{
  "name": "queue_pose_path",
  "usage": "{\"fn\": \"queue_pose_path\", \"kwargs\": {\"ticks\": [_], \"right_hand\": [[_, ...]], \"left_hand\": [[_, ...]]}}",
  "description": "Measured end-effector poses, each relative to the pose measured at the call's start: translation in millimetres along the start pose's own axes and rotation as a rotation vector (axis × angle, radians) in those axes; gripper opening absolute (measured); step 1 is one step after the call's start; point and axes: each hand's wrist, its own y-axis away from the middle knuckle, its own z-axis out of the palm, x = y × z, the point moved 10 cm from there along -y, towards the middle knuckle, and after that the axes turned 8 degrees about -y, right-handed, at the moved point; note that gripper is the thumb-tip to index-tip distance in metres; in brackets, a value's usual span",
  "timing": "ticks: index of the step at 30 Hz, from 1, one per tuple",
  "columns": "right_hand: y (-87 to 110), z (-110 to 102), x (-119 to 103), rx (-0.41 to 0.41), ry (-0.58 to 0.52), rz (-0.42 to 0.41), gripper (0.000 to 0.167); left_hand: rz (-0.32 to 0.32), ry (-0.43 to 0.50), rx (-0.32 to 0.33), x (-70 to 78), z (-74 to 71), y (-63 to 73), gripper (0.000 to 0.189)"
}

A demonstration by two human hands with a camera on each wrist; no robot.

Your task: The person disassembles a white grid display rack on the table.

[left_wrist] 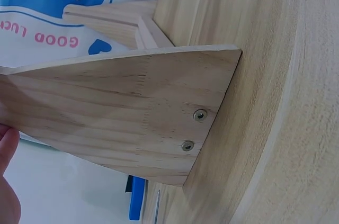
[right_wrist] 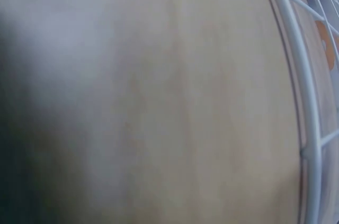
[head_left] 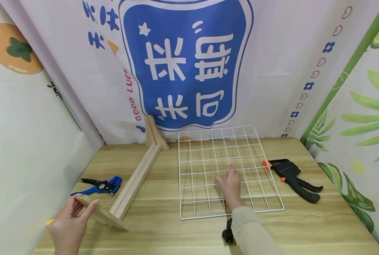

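At the left of the head view my left hand [head_left: 67, 221] pinches the upper end of a wooden end board [head_left: 105, 213]. Two bolt heads [left_wrist: 199, 115] show on that board in the left wrist view. A grooved wooden bar [head_left: 136, 180] runs from it to a second, upright end board [head_left: 153, 131] by the back curtain. My right hand [head_left: 231, 186] is over the near half of a white wire grid [head_left: 215, 172], fingers extended. Whether they touch the wires, I cannot tell. The right wrist view is blurred and shows the grid's rim [right_wrist: 304, 81], not the hand.
Blue and black wire strippers [head_left: 101, 185] lie left of the wooden bar. A black clamp [head_left: 293, 177] with orange tips lies to the right of the grid. A small black object [head_left: 228, 232] is beside the right sleeve. Printed curtains [head_left: 266, 71] close off the table's back and sides.
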Motion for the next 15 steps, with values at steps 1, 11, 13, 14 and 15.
{"fn": "queue_pose_path", "kwargs": {"ticks": [1,11,13,14,15], "right_hand": [[-0.4,0.6,1.6,-0.005,-0.002,0.009,0.072],[-4.4,2.8,7.6,-0.017,0.026,0.019,0.072],[-4.8,3.1,8.3,-0.016,0.038,0.021,0.071],[-5.0,3.2,8.4,-0.015,0.043,0.019,0.070],[-5.2,3.5,8.4,-0.015,0.047,0.017,0.070]], "left_hand": [[0.007,-0.001,0.005,0.2,-0.4,0.1,0.028],[0.052,-0.001,0.015,3.2,-0.5,-0.8,0.029],[0.041,0.000,0.015,2.0,-0.5,-1.1,0.028],[0.036,0.004,0.015,1.2,-0.4,-1.0,0.028],[0.029,0.011,0.015,0.2,-0.2,-0.9,0.028]]}}
